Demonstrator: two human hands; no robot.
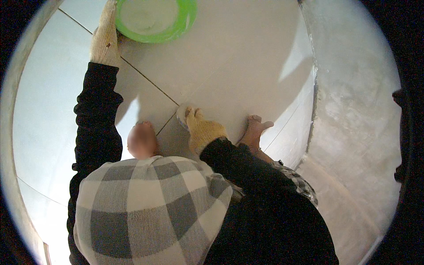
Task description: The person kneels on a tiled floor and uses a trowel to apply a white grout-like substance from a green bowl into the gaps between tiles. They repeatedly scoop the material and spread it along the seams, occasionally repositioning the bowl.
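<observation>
My left hand (105,42), in a cream knitted glove with a small dark spot, reaches forward to the left side of a green basin (184,20). It grips the basin at its rim; the fingertips run out past the top edge of the view. Pale, cloudy contents fill the basin's middle. Closer to me, my right hand (206,130), in a similar glove, is closed on a whitish, rounded pad (181,115). The pad is pressed to the tiled floor (229,66) where dark joint lines meet. The glove covers part of it, so its exact kind is unclear.
My bare left foot (142,139) and right foot (255,131) stand on either side of the right hand. A rough grey wall (353,88) rises along the right. Checked cloth (145,203) covers my near knee. Dark joints (148,79) cross the tiles.
</observation>
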